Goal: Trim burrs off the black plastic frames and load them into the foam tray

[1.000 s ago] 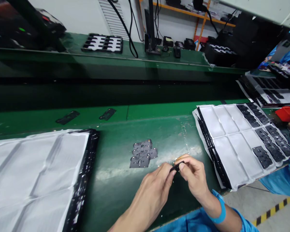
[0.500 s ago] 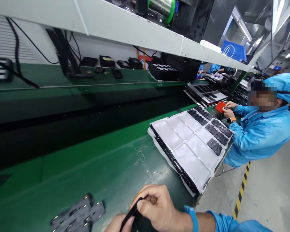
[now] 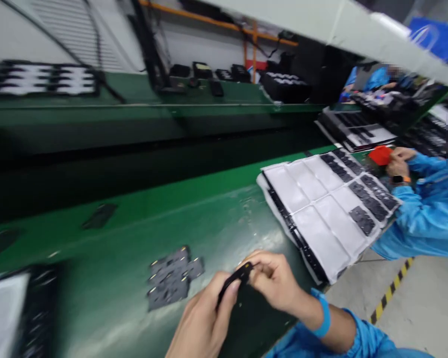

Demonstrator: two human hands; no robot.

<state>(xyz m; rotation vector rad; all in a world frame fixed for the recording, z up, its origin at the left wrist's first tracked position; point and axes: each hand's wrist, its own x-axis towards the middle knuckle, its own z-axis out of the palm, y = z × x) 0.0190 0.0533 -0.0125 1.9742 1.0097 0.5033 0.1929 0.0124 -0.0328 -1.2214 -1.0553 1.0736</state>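
Left hand (image 3: pixel 203 323), right hand (image 3: pixel 274 283): pinch grips.

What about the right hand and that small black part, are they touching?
Touching. The head view shows the right hand pinching the upper end of the black part between thumb and fingertips, while the left hand grips its lower end.

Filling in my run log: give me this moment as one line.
left hand: pinching black part | right hand: pinching same part | nearby: pile of parts on green bench | tray to the right
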